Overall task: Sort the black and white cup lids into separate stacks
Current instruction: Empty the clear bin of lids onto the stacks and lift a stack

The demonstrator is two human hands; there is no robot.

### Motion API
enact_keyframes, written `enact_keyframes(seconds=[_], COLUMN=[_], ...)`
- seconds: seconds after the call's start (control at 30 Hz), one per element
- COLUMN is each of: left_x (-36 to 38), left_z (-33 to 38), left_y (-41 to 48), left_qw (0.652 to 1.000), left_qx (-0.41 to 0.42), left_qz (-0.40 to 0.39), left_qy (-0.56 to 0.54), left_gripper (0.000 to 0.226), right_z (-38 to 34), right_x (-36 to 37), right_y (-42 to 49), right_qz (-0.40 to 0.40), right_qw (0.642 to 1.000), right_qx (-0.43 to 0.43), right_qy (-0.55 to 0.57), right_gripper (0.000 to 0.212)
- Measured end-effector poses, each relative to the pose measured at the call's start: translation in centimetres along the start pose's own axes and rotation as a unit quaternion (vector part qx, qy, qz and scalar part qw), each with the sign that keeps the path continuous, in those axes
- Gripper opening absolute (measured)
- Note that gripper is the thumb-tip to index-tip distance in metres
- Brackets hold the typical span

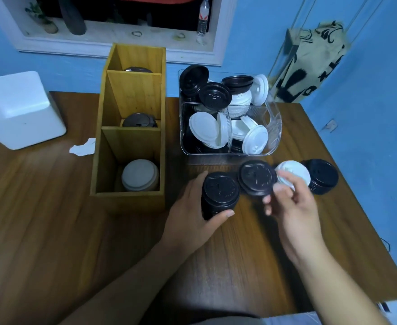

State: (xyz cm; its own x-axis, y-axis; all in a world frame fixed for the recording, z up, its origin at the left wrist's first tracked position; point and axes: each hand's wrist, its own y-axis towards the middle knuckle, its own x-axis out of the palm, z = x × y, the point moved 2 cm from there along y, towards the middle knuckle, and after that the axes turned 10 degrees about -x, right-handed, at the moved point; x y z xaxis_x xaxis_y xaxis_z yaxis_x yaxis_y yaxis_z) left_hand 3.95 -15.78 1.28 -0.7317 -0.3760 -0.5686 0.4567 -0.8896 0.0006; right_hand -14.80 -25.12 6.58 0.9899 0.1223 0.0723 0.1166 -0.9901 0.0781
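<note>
The blurred right hand [286, 202] hides part of a white lid [297, 171]; the frame's top edge crops a bottle [203, 18].

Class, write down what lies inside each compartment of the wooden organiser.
Nearest compartment of the wooden organiser: white lids. Middle: a black lid. Farthest: another dark lid, edge only. Walls and top lids hide anything beneath.

left hand [194, 207] grips a black lid stack [218, 195] on the table [52, 231]; blurred right hand [291, 207] holds a black lid [257, 177].
</note>
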Motion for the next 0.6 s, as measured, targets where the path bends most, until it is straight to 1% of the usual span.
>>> enact_keyframes(seconds=[0.07, 0.13, 0.23, 0.27, 0.3, 0.33, 0.37, 0.4, 0.43, 0.53, 0.6], left_x=[0.0, 0.1, 0.1, 0.2, 0.2, 0.2, 0.2, 0.2, 0.2, 0.2, 0.2], left_z=[0.0, 0.0, 0.0, 0.0, 0.0, 0.0, 0.0, 0.0, 0.0, 0.1, 0.2], left_y=[0.0, 0.1, 0.1, 0.1, 0.0, 0.0, 0.0, 0.0, 0.1, 0.1, 0.1], left_qw=[1.0, 1.0, 1.0, 1.0, 1.0, 1.0, 1.0, 1.0, 1.0, 1.0, 1.0], left_qx=[0.002, -0.002, -0.005, -0.005, -0.004, -0.002, 0.0, 0.001, 0.004, 0.013, 0.016], left_qz=[0.001, 0.003, 0.009, 0.008, 0.007, 0.007, 0.008, 0.009, 0.01, 0.02, 0.021], left_qy=[0.0, -0.001, 0.0, -0.001, 0.0, 0.001, 0.002, 0.003, 0.003, 0.009, 0.007], left_gripper=[0.098, 0.099, 0.098, 0.098, 0.098, 0.098, 0.098, 0.098, 0.097, 0.096, 0.096], right_z=[1.9, 3.0, 3.5, 3.3, 3.0, 2.6, 2.2, 1.9, 1.6, 1.6, 2.4], right_x=[-1.8, -2.9, -3.6, -3.9, -4.1, -4.3, -4.5, -4.5, -4.4, -3.3, -2.4], right_y=[-1.7, -2.4, -2.4, -2.3, -2.0, -1.9, -1.7, -1.6, -1.4, -0.9, -0.5], right_qz=[0.027, 0.029, -0.035, -0.066, -0.103, -0.142, -0.173, -0.19, -0.197, -0.245, -0.289], right_qw=[0.998, 0.996, 0.981, 0.969, 0.947, 0.911, 0.869, 0.832, 0.814, 0.806, 0.791], right_qx=[0.048, 0.075, 0.081, 0.066, 0.041, 0.009, -0.026, -0.061, -0.092, -0.159, -0.171], right_qy=[0.007, -0.035, -0.172, -0.23, -0.303, -0.386, -0.464, -0.517, -0.539, -0.515, -0.511], right_gripper=[0.026, 0.025, 0.03, 0.033, 0.036, 0.038, 0.041, 0.045, 0.049, 0.064, 0.069])
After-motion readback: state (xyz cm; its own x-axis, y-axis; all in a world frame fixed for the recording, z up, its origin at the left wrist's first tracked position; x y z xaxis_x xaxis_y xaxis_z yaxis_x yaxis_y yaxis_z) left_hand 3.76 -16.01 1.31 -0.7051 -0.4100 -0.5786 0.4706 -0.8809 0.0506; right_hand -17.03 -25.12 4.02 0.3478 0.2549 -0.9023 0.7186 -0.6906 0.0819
